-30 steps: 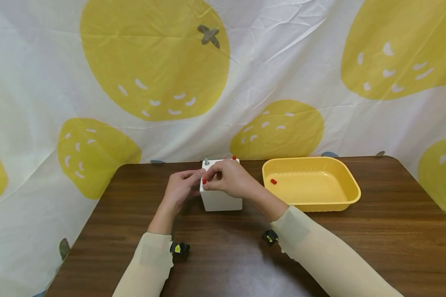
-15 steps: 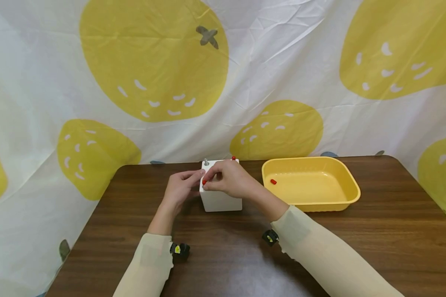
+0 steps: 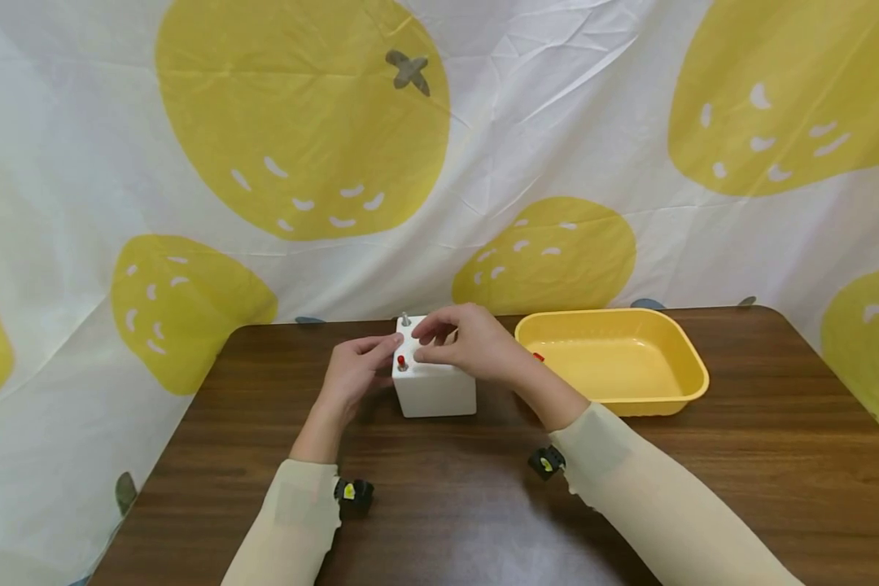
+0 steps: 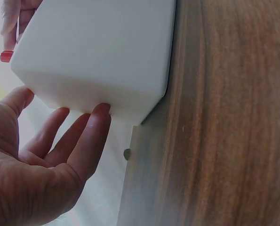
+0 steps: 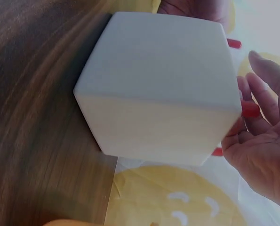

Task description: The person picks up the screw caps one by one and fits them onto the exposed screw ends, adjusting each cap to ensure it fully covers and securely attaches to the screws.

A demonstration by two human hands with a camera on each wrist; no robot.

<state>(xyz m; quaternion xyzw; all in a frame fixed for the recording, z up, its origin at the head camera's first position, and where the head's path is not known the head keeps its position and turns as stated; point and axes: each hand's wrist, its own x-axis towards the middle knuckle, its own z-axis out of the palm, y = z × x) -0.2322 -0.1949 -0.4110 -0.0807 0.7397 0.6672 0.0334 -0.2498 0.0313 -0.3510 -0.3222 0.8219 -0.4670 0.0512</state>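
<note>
A white box [image 3: 436, 394] stands on the table with small posts on its top. My left hand [image 3: 352, 373] rests against the box's left side; in the left wrist view its fingertips [image 4: 101, 109] touch the side face and the thumb is at the top edge. A red cap [image 3: 401, 360] sits upright on the front left post. At the back left is a bare metal post [image 3: 406, 321]. Above the top, my right hand [image 3: 476, 343] has loosely bent fingers, with nothing seen between them. Three red pieces show in the right wrist view, including one red cap [image 5: 250, 108] at the near corner.
To the right of the box stands a yellow tray [image 3: 692, 382]. One red piece [image 3: 538, 356] shows at its left, mostly hidden by the right forearm. A patterned cloth [image 3: 337, 277] hangs behind the brown table [image 3: 439, 505].
The right hand has let go of the red cap at the front left and moved slightly right and up. The cap stays on its post. The left hand has not moved.
</note>
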